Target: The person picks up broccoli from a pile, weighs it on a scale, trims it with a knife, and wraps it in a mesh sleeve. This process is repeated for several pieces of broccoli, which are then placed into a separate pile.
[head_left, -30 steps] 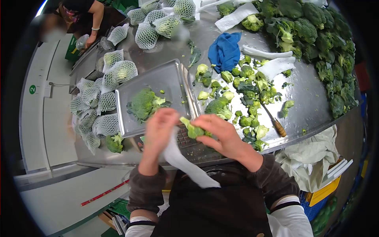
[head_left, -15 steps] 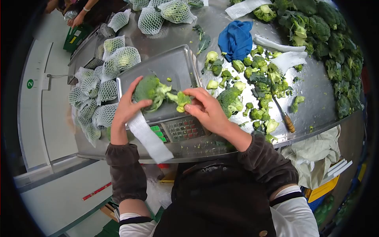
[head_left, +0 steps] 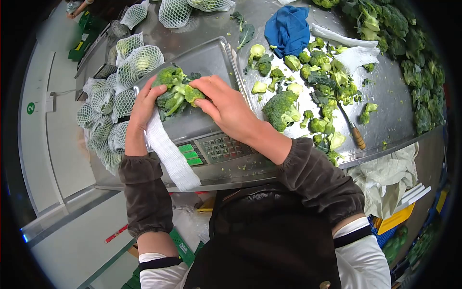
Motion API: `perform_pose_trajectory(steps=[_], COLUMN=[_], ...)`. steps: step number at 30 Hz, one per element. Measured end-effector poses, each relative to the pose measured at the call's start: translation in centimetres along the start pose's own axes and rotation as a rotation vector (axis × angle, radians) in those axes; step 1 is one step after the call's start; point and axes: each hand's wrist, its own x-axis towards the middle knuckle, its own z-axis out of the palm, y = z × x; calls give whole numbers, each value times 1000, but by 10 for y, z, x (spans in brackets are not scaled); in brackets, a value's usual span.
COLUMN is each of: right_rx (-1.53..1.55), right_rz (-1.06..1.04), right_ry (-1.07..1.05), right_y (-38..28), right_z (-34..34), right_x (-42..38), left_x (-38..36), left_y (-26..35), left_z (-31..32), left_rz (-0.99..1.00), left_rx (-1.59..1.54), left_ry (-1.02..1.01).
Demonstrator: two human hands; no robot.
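Left hand [head_left: 140, 111] closed on broccoli head [head_left: 169, 91] and white foam net sleeve [head_left: 168, 151] | right hand [head_left: 226, 108] pinching floret [head_left: 193, 94] against it | both over scale tray [head_left: 211, 60], likely for weighing | tabletop [head_left: 385, 96].

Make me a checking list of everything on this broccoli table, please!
Surface: shiny metal table, littered with green crumbs.
Job's things: broccoli on the scale tray; white foam net sleeve hanging from the left hand.
Clutter: cut florets, a big loose head, a wooden-handled knife, a blue cloth, netted broccoli, a broccoli pile.
Grippers: left hand grips the broccoli's side and the sleeve; right hand presses a floret onto it.
Cables: nothing seen.
Surroundings: scale keypad, pale cloth hanging off the table's edge, another person's hand far off.
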Motion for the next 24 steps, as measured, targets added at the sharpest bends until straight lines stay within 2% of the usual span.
perform_pose_trajectory(steps=[6, 8, 13, 17, 24], right_rx=[-73, -143, -124, -112, -172], right_rz=[-40, -46, 4, -9, 53], right_ry=[-57, 11, 18, 85, 59], right_y=[8, 8, 10, 12, 17], right_z=[15, 20, 27, 34, 38], right_x=[14, 15, 18, 24, 36], left_x=[5, 6, -3, -5, -8], left_y=[-6, -8, -3, -6, -3], left_z=[6, 9, 19, 20, 26], left_rz=[86, 101, 176, 170, 169], left_rx=[79, 89, 220, 183, 250], left_ry=[-6, 7, 91, 95, 150])
